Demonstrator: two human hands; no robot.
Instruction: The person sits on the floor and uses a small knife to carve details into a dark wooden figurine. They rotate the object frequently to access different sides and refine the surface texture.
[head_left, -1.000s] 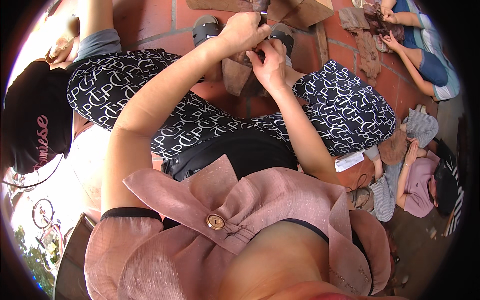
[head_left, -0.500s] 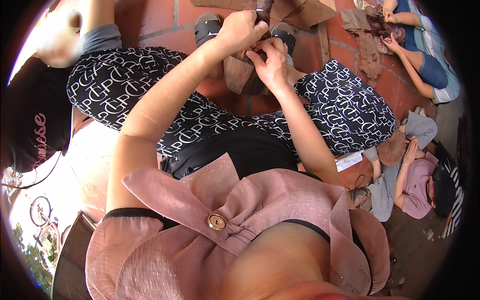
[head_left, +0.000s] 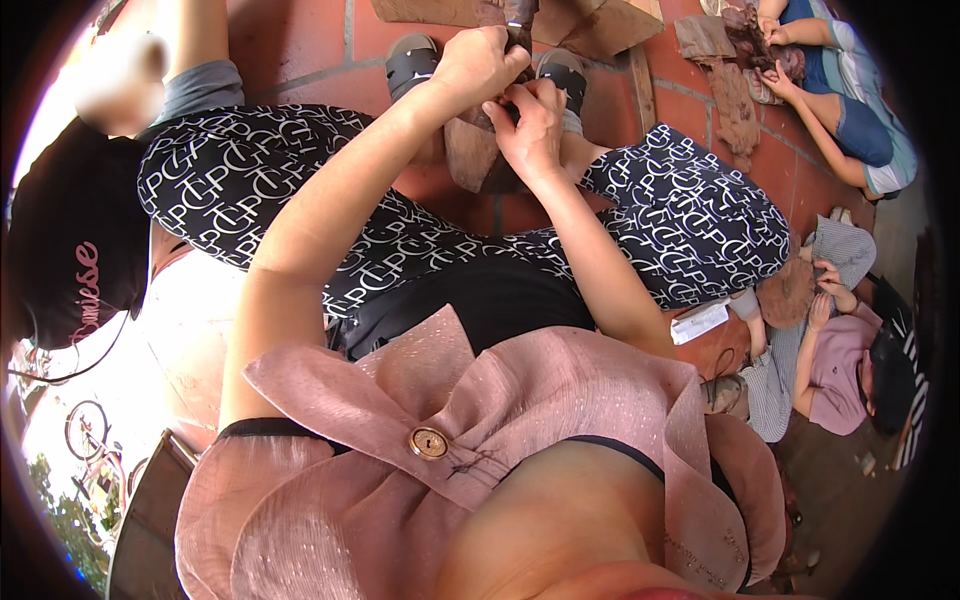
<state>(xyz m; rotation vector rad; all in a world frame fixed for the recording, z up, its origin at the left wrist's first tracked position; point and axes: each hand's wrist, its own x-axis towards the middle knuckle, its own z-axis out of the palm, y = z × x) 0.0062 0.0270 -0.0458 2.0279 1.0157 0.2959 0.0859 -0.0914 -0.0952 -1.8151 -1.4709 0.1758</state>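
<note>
My left hand (head_left: 476, 68) is closed at the top middle, between my knees, its fingertips bent against a dark, narrow piece (head_left: 518, 36). Just below and to the right, my right hand (head_left: 530, 128) is closed too, thumb and fingers bent together. What each hand grips is hidden by the fingers. Under the hands rests a brown, wood-like block (head_left: 470, 155), its lower end showing beside my right wrist. My sandalled feet (head_left: 412, 62) flank the work on either side.
Red floor tiles (head_left: 300, 40) lie under everything. Cardboard (head_left: 605, 30) and a wooden strip (head_left: 643, 90) are beyond my hands. Brown cloth (head_left: 735, 115) lies by a co-worker (head_left: 855, 130) at upper right. Another person (head_left: 840, 370) sits at right, and someone in black (head_left: 75, 230) at left.
Both my hands stay close together at the same work, with the right shifted slightly left and up. At lower right, a co-worker's hands have moved a little apart.
</note>
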